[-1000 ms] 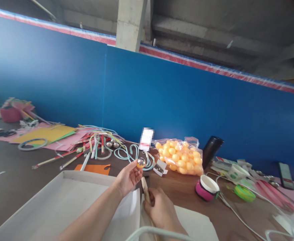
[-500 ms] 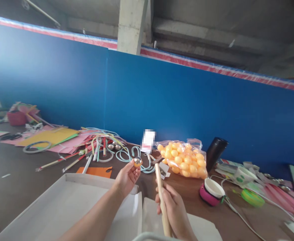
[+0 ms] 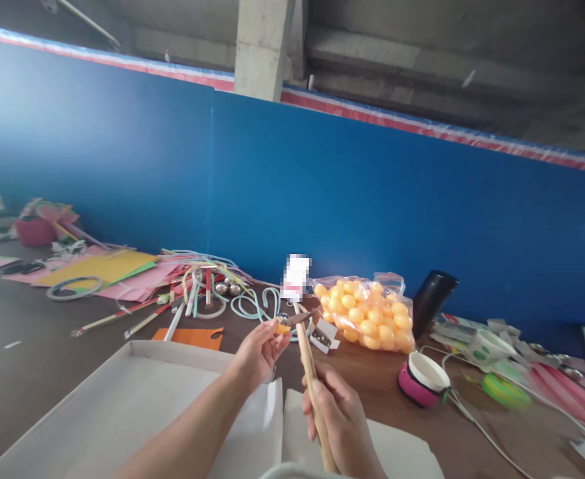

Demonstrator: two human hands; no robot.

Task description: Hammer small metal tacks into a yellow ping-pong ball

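Observation:
Pinched in the fingers of my left hand (image 3: 262, 349) is a small ball (image 3: 283, 324), silvery on top and orange below. My right hand (image 3: 335, 406) is wrapped round the pale wooden handle of a hammer (image 3: 308, 362). The dark hammer head lies right at the ball and partly covers it; whether they touch I cannot tell. Beyond my hands a small open white box (image 3: 324, 336) holds small dark items. To its right sits a clear bag of orange balls (image 3: 367, 316).
An open white box lid (image 3: 137, 399) lies below my left arm. Orange paper (image 3: 190, 337), silver balls (image 3: 228, 287) and pale blue tubing (image 3: 245, 308) lie beyond it. A pink-and-white cup (image 3: 423, 379), black cylinder (image 3: 433, 301) and white cable are on the right.
The hammer has moved left, so its head now overlaps the ball. My left hand has shifted slightly right with the ball, and the small white box shows more fully.

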